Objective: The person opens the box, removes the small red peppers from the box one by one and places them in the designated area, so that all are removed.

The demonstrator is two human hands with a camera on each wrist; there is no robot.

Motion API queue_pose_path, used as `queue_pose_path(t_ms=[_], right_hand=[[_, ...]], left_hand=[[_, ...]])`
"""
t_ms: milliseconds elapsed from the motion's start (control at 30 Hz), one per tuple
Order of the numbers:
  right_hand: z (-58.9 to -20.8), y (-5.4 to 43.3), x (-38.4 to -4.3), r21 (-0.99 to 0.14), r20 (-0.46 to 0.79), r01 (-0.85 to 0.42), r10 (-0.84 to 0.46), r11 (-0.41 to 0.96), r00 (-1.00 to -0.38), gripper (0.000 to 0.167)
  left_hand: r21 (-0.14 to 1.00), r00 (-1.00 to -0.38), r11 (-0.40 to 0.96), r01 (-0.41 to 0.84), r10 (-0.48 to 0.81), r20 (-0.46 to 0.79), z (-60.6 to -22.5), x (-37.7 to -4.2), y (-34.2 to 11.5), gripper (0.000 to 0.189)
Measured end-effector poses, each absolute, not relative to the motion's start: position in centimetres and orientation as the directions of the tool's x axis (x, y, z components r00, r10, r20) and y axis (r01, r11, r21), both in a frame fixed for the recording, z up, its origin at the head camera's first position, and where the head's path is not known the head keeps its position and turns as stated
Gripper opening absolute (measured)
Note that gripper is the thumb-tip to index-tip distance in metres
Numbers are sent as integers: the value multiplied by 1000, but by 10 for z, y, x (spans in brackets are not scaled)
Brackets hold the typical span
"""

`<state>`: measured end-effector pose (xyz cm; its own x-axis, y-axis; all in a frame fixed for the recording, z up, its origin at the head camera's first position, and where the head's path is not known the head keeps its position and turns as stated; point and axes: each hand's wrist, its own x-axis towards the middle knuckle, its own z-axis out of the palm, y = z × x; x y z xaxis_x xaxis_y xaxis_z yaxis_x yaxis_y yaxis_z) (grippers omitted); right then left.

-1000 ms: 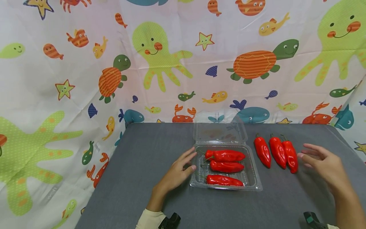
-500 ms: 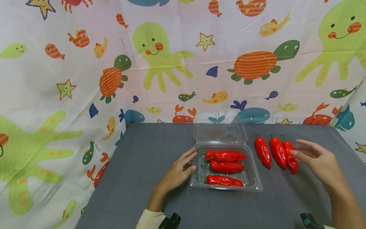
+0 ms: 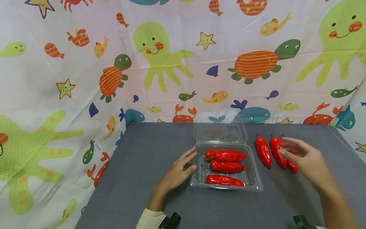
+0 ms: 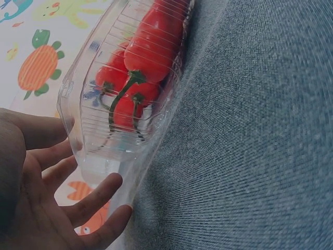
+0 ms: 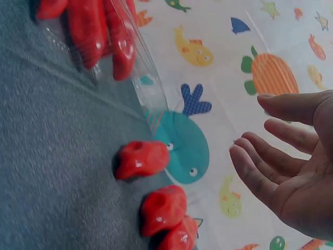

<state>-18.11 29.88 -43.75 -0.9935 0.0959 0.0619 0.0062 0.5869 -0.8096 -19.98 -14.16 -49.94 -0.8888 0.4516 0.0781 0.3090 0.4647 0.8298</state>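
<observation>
A clear plastic clamshell box [image 3: 254, 178] lies with its lid raised at the back. Inside it are three red peppers [image 3: 228, 167] with thin green stems. My left hand [image 3: 178, 170] is at the box's left side, fingers spread and fingertips at the rim; the left wrist view shows that hand [image 4: 67, 198] beside the box wall. Right of the box, three more red peppers [image 3: 263, 152] lie side by side on the cloth. Over the rightmost pepper [image 3: 293, 168] hovers my right hand [image 3: 307, 160], partly hiding it. The right wrist view shows this hand [image 5: 291, 161] holding nothing, fingers loosely bent.
A grey cloth [image 3: 154, 143] covers the table. Behind it hangs a white curtain [image 3: 177, 31] printed with sea animals. The box's raised transparent lid [image 3: 220, 132] leans up near the table's back edge.
My right hand has moved left, from beside the loose peppers to over the rightmost one. The left hand, the box and the peppers stay where they were.
</observation>
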Motion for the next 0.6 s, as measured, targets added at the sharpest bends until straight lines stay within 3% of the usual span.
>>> queue_pose_path(t_ms=[600], right_hand=[[-430, 252, -174, -816, 90, -129, -96, 563, -991, 61]], left_hand=[[832, -891, 462, 307, 447, 81, -499, -200, -142, 57]])
